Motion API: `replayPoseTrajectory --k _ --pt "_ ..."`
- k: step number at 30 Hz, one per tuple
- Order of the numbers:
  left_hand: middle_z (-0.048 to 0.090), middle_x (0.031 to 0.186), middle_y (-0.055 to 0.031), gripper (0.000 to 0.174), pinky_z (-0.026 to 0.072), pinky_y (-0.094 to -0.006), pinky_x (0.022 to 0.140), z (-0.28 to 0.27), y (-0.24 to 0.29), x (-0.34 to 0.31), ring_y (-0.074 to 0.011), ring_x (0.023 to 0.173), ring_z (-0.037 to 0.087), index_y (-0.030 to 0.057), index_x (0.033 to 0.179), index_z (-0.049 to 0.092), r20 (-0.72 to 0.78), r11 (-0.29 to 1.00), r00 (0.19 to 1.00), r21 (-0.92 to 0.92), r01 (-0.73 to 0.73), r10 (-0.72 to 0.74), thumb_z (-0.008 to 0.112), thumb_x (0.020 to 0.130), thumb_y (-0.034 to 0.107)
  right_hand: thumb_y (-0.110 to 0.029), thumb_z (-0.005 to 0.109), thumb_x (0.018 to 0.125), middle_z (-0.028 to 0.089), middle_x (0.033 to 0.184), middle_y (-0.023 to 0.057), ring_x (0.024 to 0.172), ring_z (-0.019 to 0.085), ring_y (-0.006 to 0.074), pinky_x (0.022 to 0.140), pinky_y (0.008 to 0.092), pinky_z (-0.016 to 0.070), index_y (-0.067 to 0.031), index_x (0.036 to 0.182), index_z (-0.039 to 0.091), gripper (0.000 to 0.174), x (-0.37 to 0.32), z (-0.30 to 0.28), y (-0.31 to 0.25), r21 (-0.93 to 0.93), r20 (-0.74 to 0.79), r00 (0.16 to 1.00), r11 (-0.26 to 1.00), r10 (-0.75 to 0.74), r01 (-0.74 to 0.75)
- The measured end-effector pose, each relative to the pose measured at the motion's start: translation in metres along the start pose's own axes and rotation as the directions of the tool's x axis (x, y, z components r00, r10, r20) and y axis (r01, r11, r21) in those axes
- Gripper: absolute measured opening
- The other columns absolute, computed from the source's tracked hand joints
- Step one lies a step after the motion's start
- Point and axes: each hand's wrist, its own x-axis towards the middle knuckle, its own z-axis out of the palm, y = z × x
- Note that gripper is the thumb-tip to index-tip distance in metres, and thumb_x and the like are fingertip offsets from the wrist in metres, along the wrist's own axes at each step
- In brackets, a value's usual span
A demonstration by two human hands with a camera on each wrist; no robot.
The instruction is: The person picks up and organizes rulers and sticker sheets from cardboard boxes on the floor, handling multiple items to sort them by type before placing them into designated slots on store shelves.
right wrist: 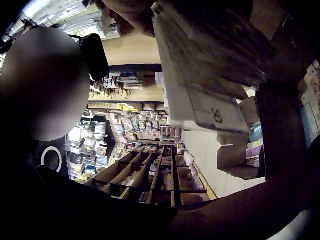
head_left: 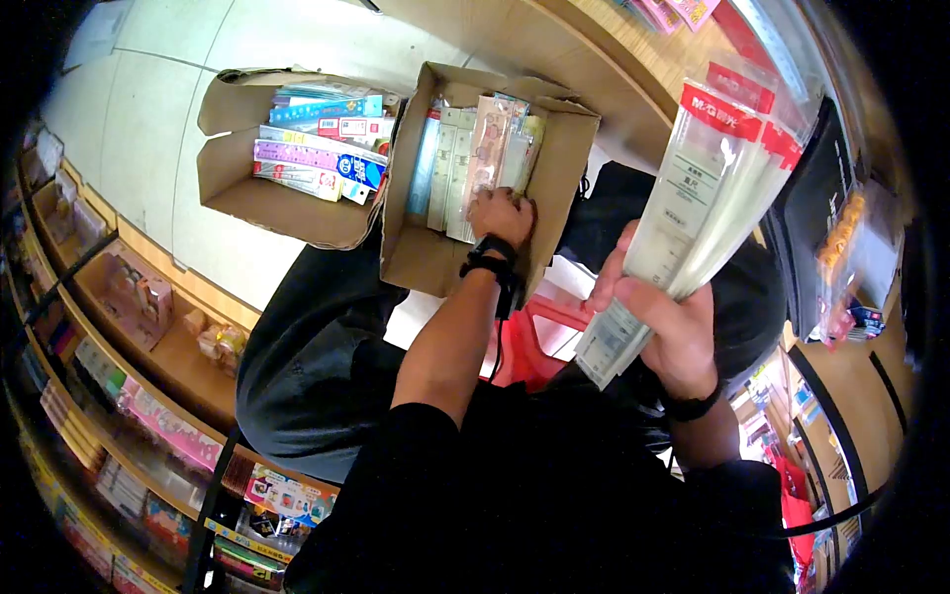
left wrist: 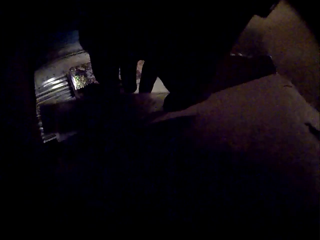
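Observation:
In the head view the right hand [head_left: 673, 332] grips a fanned bundle of clear-bagged rulers [head_left: 683, 198] with red headers, thumb across the front. The same bundle [right wrist: 200, 95] crosses the upper part of the right wrist view. The left hand [head_left: 502, 216] reaches into the nearer cardboard box [head_left: 421, 252], its fingers on a pinkish packaged ruler [head_left: 487, 148] among other upright packs; whether they grip it cannot be told. The left wrist view is very dark, with the left hand's fingers [left wrist: 130, 77] in silhouette above a package.
A second open box [head_left: 237, 203] with colourful ruler packs [head_left: 307, 153] stands left of the first. Shelves of goods [head_left: 148, 346] run along the left side, and a wooden shelf edge [head_left: 614, 49] lies above. A red stool [head_left: 529, 342] shows between the person's legs.

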Motion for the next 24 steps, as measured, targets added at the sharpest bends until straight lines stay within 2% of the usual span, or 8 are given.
replayPoseTrajectory --k 2,3,6,8,12,14,17,24 --pt "0.056 0.103 -0.0204 0.046 0.0436 -0.0476 0.085 -0.009 0.000 0.004 -0.0374 0.096 0.055 0.0034 0.113 0.052 -0.171 0.987 0.984 0.146 0.069 -0.044 0.061 0.074 0.024 -0.002 0.054 0.076 0.057 0.077 0.0137 0.072 0.058 0.0212 0.067 0.0320 0.0483 0.0023 0.112 0.043 0.038 0.000 0.000 0.002 0.028 0.008 1.000 1.000 -0.012 0.012" --pt "0.056 0.104 -0.0204 0.044 0.0457 -0.0457 0.083 -0.016 -0.010 0.014 -0.0356 0.096 0.056 0.0028 0.112 0.054 -0.229 0.994 0.972 0.075 0.074 -0.055 0.058 0.076 0.028 -0.001 0.054 0.076 0.057 0.077 0.0136 0.072 0.058 0.0212 0.067 0.0321 0.0482 0.0023 0.112 0.043 0.038 0.000 0.000 0.002 0.053 0.015 1.000 0.998 -0.026 0.025" --pt "0.054 0.109 -0.0204 0.045 0.0480 -0.0407 0.082 -0.024 -0.047 0.042 -0.0339 0.095 0.056 0.0010 0.110 0.056 -0.338 0.930 0.868 -0.082 0.358 -0.364 0.058 0.076 0.030 -0.001 0.054 0.075 0.057 0.077 0.0137 0.071 0.058 0.0211 0.068 0.0321 0.0481 0.0022 0.111 0.042 0.038 0.000 0.000 0.002 0.046 -0.014 1.000 0.999 -0.008 0.009" --pt "0.052 0.114 -0.0218 0.049 0.0481 -0.0407 0.084 -0.024 -0.083 0.056 -0.0356 0.097 0.055 0.0016 0.114 0.053 -0.160 0.956 0.968 0.194 0.221 -0.191 0.061 0.074 0.029 -0.001 0.053 0.075 0.058 0.076 0.0137 0.071 0.058 0.0210 0.068 0.0319 0.0480 0.0021 0.111 0.043 0.038 0.000 0.000 -0.003 0.013 -0.010 1.000 1.000 0.014 -0.014" --pt "0.053 0.115 -0.0224 0.052 0.0474 -0.0422 0.087 -0.022 -0.097 0.071 -0.0368 0.100 0.055 0.0022 0.114 0.052 -0.013 0.924 0.976 0.319 0.211 -0.218 0.066 0.072 0.029 -0.002 0.053 0.074 0.058 0.075 0.0136 0.071 0.057 0.0206 0.068 0.0313 0.0475 0.0017 0.111 0.043 0.038 0.002 0.002 -0.002 0.014 -0.011 1.000 1.000 0.009 -0.009" --pt "0.053 0.115 -0.0225 0.058 0.0468 -0.0424 0.088 -0.017 -0.105 0.067 -0.0371 0.102 0.055 0.0021 0.115 0.051 -0.079 0.967 0.968 -0.108 0.229 -0.238 0.072 0.065 0.024 -0.002 0.053 0.074 0.058 0.075 0.0133 0.071 0.057 0.0203 0.068 0.0312 0.0472 0.0016 0.110 0.043 0.038 0.003 0.003 -0.001 0.020 -0.022 1.000 1.000 0.015 -0.015" --pt "0.055 0.114 -0.0215 0.066 0.0460 -0.0421 0.090 -0.028 -0.102 0.065 -0.0372 0.103 0.055 0.0016 0.118 0.047 0.021 0.959 0.976 -0.183 0.216 -0.216 0.074 0.061 0.020 -0.002 0.053 0.074 0.057 0.075 0.0129 0.071 0.057 0.0200 0.067 0.0311 0.0468 0.0014 0.111 0.043 0.038 0.003 0.002 -0.001 0.021 -0.018 0.999 0.999 0.034 -0.034" --pt "0.059 0.106 -0.0230 0.060 0.0467 -0.0418 0.089 -0.012 -0.118 0.077 -0.0388 0.099 0.057 0.0001 0.113 0.052 -0.018 0.983 0.989 -0.114 0.145 -0.148 0.072 0.062 0.023 0.002 0.057 0.079 0.058 0.081 0.0095 0.074 0.057 0.0183 0.071 0.0339 0.0472 0.0023 0.111 0.044 0.034 0.003 -0.002 0.003 0.099 0.039 0.999 0.995 -0.002 -0.002"
